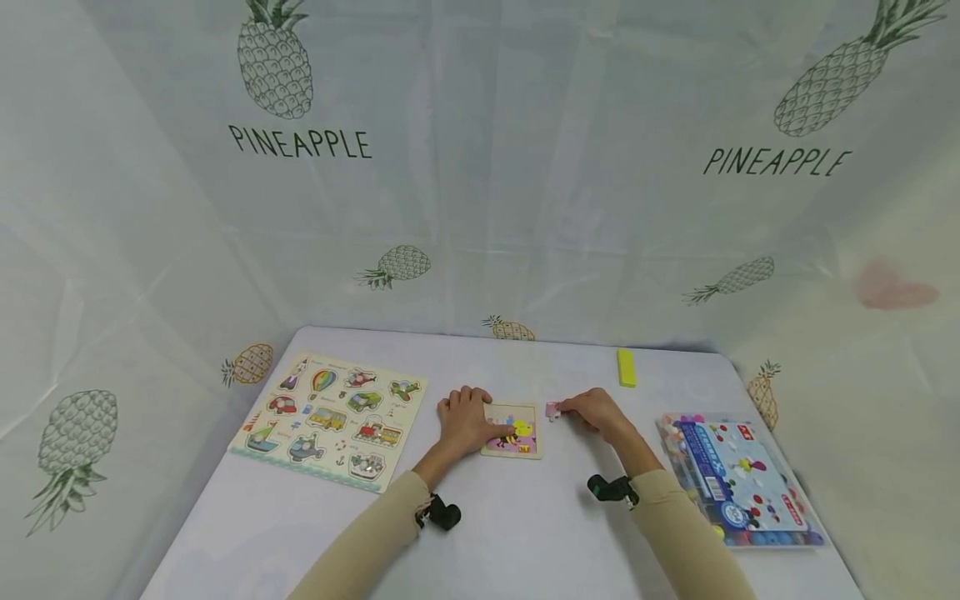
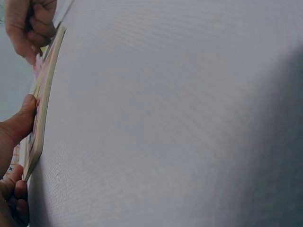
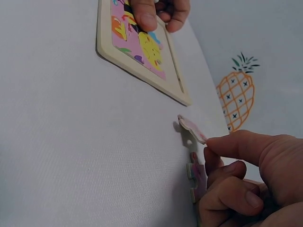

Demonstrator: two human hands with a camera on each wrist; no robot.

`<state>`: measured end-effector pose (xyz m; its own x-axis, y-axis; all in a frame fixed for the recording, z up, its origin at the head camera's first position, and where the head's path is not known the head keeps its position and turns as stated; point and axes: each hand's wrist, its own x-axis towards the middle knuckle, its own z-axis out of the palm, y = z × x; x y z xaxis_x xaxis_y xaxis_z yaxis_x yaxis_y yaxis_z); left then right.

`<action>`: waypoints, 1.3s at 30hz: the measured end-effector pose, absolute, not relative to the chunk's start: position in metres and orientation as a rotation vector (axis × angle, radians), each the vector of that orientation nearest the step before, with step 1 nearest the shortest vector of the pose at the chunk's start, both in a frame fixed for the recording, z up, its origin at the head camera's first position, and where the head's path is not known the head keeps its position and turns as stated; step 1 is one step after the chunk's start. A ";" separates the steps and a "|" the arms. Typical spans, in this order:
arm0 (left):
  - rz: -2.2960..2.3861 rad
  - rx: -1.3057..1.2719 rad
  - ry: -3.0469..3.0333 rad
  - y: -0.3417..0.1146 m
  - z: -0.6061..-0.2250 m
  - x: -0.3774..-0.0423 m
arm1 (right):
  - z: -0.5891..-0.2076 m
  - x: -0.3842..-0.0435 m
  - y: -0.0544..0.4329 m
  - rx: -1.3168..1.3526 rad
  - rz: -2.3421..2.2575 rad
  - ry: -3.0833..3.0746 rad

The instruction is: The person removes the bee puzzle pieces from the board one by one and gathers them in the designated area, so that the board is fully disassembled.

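Note:
In the head view a small wooden jigsaw board lies mid-table, its pale frame partly filled with a pink and yellow picture with a bee. My left hand holds it at the left side, thumb on top and other fingers at its edge. To the right of the board, my right hand pinches a small pink jigsaw piece between thumb and forefinger, tilted just above the table. Another jigsaw piece lies beneath that hand, partly hidden by its fingers.
At the left lies a larger vehicle puzzle board. A clear plastic case of colourful parts stands at the right. Towards the back is a yellow block. A pineapple-print cloth hangs behind the white table.

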<state>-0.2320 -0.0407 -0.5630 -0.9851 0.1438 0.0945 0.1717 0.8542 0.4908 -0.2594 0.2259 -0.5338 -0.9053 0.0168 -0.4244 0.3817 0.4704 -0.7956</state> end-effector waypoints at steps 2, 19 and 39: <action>-0.795 -0.256 -2.971 -0.041 -0.563 -0.232 | -0.534 -0.259 0.226 0.337 -1.403 2.379; -0.782 -0.252 -2.967 -0.041 -0.566 -0.232 | -0.533 -0.257 0.228 0.314 -1.431 2.402; -0.797 -0.251 -2.960 -0.040 -0.563 -0.231 | -0.528 -0.257 0.223 0.299 -1.469 2.392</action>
